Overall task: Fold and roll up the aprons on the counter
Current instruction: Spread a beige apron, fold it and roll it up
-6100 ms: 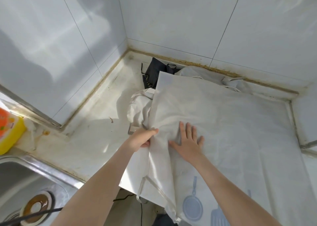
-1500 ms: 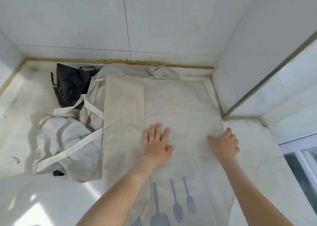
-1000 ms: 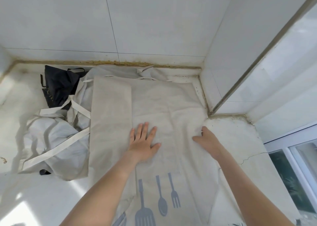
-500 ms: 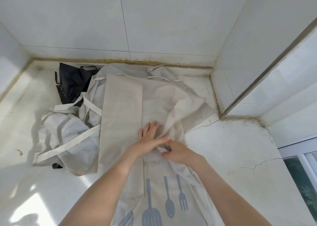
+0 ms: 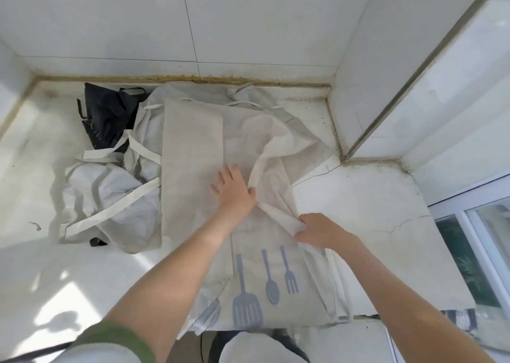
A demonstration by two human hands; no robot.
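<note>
Pressing left hand (image 5: 234, 190); right hand (image 5: 317, 230) pinching apron (image 5: 193, 155)

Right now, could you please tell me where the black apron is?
Head view: the black apron lies crumpled back left on the counter, beside the grey apron.

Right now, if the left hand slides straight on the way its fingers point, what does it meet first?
The left hand lies flat on the beige apron, fingers toward the back. The cloth ahead looks free; past its far edge come thin straps, then probably the tiled wall.
</note>
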